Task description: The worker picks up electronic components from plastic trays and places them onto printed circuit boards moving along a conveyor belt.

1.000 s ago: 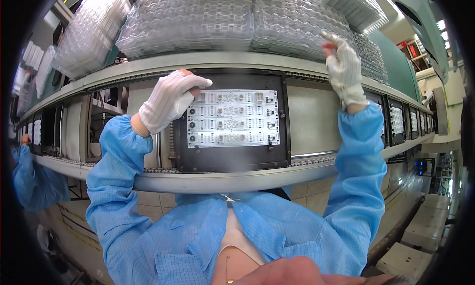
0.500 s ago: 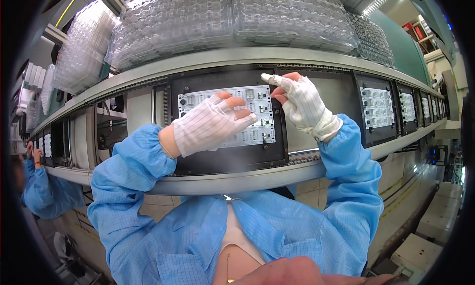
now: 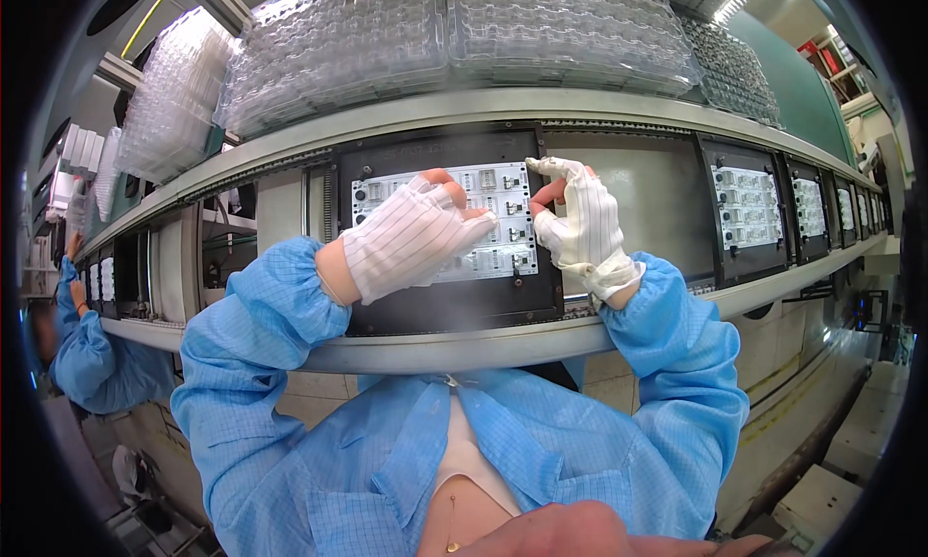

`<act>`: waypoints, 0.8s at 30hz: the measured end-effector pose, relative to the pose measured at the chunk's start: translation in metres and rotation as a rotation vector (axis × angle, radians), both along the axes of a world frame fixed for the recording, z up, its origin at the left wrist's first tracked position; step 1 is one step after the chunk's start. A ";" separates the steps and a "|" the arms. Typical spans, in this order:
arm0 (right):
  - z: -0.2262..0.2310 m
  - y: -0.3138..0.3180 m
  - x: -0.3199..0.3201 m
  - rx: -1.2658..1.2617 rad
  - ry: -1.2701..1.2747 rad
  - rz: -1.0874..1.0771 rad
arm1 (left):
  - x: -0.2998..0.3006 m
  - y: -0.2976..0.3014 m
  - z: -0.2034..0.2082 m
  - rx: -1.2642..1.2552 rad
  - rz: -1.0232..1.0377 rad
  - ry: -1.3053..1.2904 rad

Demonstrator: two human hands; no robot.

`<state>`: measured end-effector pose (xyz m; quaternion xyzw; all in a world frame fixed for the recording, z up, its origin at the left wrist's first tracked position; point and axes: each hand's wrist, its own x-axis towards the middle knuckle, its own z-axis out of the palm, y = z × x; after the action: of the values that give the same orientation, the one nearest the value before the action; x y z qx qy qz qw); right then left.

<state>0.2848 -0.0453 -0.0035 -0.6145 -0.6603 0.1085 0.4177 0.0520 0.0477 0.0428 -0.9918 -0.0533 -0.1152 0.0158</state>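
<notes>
Four white circuit strips [image 3: 503,238] lay in black carrier [image 3: 454,315] at centre of frame, above pale front rail [image 3: 454,354]. Left hand [image 3: 418,233], gloved, covered strips' left-middle part, fingers bent; could not tell if grasping. Right hand [image 3: 580,219], gloved, was at strips' right edge, fingers curled, grasp likewise unclear. More loaded carriers [image 3: 748,207] stood right of frame; clear plastic trays [image 3: 570,35] filled top; another person [image 3: 106,364] showed far left.

Tiled floor [image 3: 314,387] shows below you; to your right, past a green surface [image 3: 795,88], pale shelving [image 3: 851,77] holds red items [image 3: 830,61].
</notes>
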 end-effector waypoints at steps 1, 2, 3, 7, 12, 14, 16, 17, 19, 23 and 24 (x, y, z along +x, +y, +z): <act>0.000 -0.001 -0.001 -0.023 0.052 -0.018 | 0.001 -0.001 0.001 0.003 0.001 0.000; -0.001 -0.002 -0.001 -0.020 0.051 -0.017 | 0.001 -0.001 0.002 -0.020 0.018 0.042; -0.002 -0.003 0.001 -0.001 0.034 0.017 | 0.002 -0.001 0.003 -0.043 0.036 0.084; -0.006 0.000 0.008 -0.072 0.081 0.048 | 0.005 0.003 -0.001 -0.023 0.030 0.065; 0.015 0.007 0.022 -0.355 0.184 0.073 | 0.004 0.008 -0.005 -0.114 -0.054 -0.019; 0.028 0.014 0.038 -0.251 0.143 0.022 | 0.008 0.019 0.003 -0.126 -0.059 -0.061; 0.042 0.033 0.063 -0.128 0.096 -0.049 | 0.007 0.029 0.020 -0.160 -0.020 -0.075; 0.046 0.047 0.082 0.052 -0.097 -0.085 | 0.006 0.036 0.025 -0.156 0.027 -0.100; 0.051 0.085 0.128 0.253 -0.380 -0.208 | 0.007 0.043 0.036 -0.105 0.115 -0.177; 0.064 0.141 0.183 0.120 -0.282 -0.449 | -0.003 0.057 0.041 -0.075 0.092 -0.248; 0.067 0.152 0.190 0.126 -0.286 -0.446 | -0.006 0.058 0.043 -0.090 0.106 -0.257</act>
<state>0.4750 0.1063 0.0635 -0.7267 -0.5665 -0.1152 0.3711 0.0465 0.1059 0.0853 -0.9643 -0.1124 -0.2377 -0.0297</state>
